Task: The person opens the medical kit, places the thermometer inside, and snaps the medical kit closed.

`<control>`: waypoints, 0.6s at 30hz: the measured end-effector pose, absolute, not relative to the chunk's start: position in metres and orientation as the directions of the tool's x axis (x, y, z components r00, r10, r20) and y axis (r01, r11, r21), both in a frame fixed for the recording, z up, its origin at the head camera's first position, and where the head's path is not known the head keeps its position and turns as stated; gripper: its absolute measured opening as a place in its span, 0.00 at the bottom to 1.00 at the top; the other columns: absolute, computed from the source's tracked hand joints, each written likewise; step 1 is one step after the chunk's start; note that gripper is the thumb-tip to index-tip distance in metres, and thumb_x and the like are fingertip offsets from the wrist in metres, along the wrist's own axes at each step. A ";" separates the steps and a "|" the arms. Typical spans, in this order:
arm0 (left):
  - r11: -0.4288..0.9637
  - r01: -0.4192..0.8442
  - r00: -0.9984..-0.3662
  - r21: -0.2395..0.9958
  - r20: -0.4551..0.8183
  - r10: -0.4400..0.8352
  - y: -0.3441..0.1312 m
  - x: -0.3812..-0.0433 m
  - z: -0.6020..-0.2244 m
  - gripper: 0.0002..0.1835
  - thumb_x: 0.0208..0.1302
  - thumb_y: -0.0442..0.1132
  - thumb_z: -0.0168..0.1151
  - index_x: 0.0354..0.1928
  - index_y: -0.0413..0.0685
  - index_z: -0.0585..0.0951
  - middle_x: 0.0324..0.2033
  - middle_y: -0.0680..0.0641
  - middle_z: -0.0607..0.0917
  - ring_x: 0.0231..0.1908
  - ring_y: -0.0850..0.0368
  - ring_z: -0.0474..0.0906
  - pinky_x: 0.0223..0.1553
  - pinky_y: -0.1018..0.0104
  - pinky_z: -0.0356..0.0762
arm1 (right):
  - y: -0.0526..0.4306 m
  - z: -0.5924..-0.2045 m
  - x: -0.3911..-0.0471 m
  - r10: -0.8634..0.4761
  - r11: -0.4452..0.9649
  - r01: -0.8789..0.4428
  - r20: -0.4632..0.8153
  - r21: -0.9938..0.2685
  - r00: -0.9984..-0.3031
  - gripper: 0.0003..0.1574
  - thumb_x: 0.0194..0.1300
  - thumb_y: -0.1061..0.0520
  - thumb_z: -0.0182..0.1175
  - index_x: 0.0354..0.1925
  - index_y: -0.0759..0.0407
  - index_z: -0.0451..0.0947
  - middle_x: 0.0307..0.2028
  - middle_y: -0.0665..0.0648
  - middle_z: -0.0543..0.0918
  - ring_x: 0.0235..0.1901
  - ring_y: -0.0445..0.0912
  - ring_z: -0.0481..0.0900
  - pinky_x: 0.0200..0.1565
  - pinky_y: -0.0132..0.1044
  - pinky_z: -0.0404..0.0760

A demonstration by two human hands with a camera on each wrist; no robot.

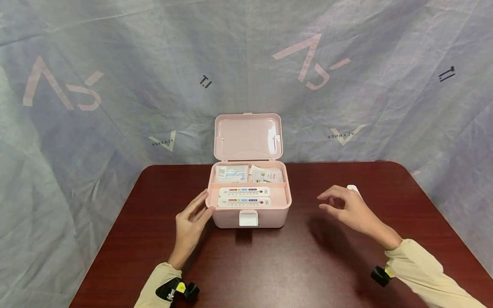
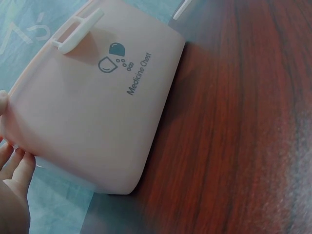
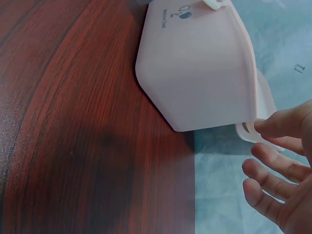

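A pink medicine chest (image 1: 265, 218) with its lid (image 1: 248, 137) raised stands on the table. My left hand (image 1: 191, 222) touches its front left corner, thumb near the front rim and straight fingers along the side. Two white thermometers (image 1: 244, 192) with coloured scales lie parallel in the front compartment. A packet marked "Surgical" (image 1: 232, 174) sits in the back left compartment, small packets (image 1: 272, 174) in the back right. Right of the chest, my right hand (image 1: 346, 209) hovers over the table with loosely bent fingers, holding nothing. A white strip-like item (image 1: 355, 190) lies partly hidden behind it.
The dark red wooden table (image 1: 262, 265) reaches back to a grey cloth backdrop (image 1: 185, 51) with printed letters. A white latch (image 1: 248, 218) hangs on the chest's front. Black cameras (image 1: 380, 276) are strapped at both wrists.
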State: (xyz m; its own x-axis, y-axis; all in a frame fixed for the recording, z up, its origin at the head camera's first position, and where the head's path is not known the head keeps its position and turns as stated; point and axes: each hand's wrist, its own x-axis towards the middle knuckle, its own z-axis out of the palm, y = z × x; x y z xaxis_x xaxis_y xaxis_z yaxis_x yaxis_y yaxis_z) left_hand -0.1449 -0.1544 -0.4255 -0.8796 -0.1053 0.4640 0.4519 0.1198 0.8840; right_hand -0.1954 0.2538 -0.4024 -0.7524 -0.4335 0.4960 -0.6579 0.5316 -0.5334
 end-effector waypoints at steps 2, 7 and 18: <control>0.119 0.453 -0.879 0.883 0.465 -0.106 -0.154 -0.145 -0.426 0.24 0.56 0.22 0.64 0.56 0.25 0.73 0.58 0.30 0.72 0.59 0.38 0.68 0.53 0.51 0.71 | 0.254 -0.403 -0.195 -0.425 0.536 -0.647 0.488 -0.543 -0.762 0.17 0.50 0.68 0.70 0.36 0.50 0.82 0.27 0.44 0.77 0.24 0.38 0.71 0.22 0.32 0.70; 0.112 0.456 -0.878 0.883 0.467 -0.107 -0.154 -0.145 -0.426 0.24 0.56 0.22 0.63 0.56 0.24 0.73 0.58 0.29 0.72 0.59 0.37 0.68 0.53 0.51 0.71 | 0.256 -0.404 -0.194 -0.417 0.546 -0.631 0.475 -0.551 -0.775 0.17 0.50 0.68 0.70 0.36 0.50 0.82 0.28 0.45 0.78 0.25 0.39 0.72 0.23 0.34 0.72; 0.119 0.450 -0.881 0.885 0.462 -0.098 -0.155 -0.145 -0.426 0.24 0.57 0.23 0.64 0.57 0.26 0.73 0.59 0.32 0.72 0.60 0.39 0.68 0.54 0.55 0.72 | 0.261 -0.408 -0.193 -0.401 0.564 -0.616 0.470 -0.549 -0.786 0.17 0.50 0.67 0.71 0.36 0.49 0.82 0.27 0.44 0.78 0.25 0.41 0.72 0.24 0.32 0.70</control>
